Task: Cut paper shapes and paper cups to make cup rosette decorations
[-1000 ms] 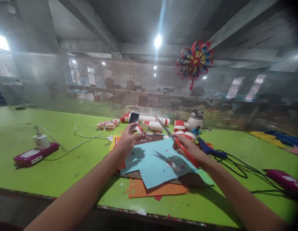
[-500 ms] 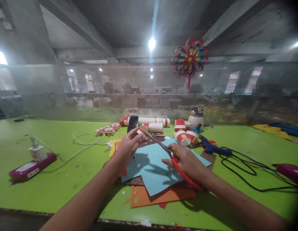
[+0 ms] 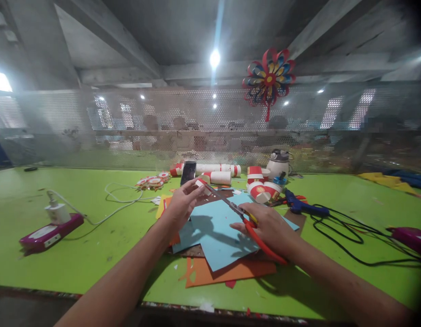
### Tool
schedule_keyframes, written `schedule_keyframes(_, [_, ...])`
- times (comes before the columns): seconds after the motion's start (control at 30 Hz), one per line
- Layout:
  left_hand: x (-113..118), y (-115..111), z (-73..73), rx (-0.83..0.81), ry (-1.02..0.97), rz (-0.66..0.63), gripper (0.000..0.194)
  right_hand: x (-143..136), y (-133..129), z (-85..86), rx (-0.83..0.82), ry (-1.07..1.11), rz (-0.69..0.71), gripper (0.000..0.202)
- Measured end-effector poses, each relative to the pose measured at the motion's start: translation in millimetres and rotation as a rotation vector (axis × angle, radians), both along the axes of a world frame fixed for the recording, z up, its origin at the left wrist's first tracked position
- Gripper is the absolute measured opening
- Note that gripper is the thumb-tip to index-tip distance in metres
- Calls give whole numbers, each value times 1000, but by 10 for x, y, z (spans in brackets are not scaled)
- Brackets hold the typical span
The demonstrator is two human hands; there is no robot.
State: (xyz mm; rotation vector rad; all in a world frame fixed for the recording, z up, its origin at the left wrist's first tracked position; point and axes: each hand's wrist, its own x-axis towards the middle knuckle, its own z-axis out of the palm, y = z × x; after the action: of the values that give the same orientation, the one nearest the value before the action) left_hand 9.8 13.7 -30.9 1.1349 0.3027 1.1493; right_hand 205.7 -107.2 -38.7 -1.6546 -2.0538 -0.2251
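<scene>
My left hand (image 3: 179,204) pinches a small red and white piece of paper (image 3: 203,185) above the work pile. In my right hand (image 3: 270,227) is a pair of scissors (image 3: 232,206) with red handles and a bit of yellow at the grip. Their blades point away to the upper left, and the tips meet the paper piece at my left fingers. Whether the blades lie around or beside the piece I cannot tell. Below both hands are light blue paper sheets (image 3: 217,245), over orange paper (image 3: 237,274) and a brown board.
Behind the hands lie a phone (image 3: 188,172), white paper-cup rolls (image 3: 220,177), red and white cups (image 3: 260,191) and a bottle (image 3: 277,164). A blue glue gun (image 3: 305,206) with black cable lies right, a purple power strip (image 3: 52,234) left. A flower pinwheel (image 3: 269,79) hangs above.
The scissor blades look closer together at the paper piece than before. Both hands keep nearly the same place, and the whole view has shifted slightly.
</scene>
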Motion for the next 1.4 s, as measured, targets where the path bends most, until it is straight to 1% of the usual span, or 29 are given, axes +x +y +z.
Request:
schedule_keyframes(0.13, [-7,0,-2,14,34,-55,37,26,-12,9,11,-13,24,40])
schedule_keyframes(0.27, [-18,10,-11,42,67,-92,35,70,0,-3,25,-57,27,35])
schedule_keyframes(0.37, [-25,15,-21,65,81,-94,34,98,27,-31,17,-69,31,30])
schedule_keyframes(0.6, [-26,13,-25,53,70,-86,31,100,29,-63,0,-8,59,16])
schedule_keyframes(0.77, [-23,0,-15,51,71,-65,30,74,13,-66,-7,8,74,24])
schedule_keyframes(0.93, [-21,16,-39,43,69,-56,31,63,33,-99,-7,28,99,30])
schedule_keyframes(1.2, [-26,71,-75,80,95,-84,33,60,24,-95,-40,49,109,30])
schedule_keyframes(1.4, [-36,98,-94,76,100,-98,30,41,10,-75,-57,51,105,22])
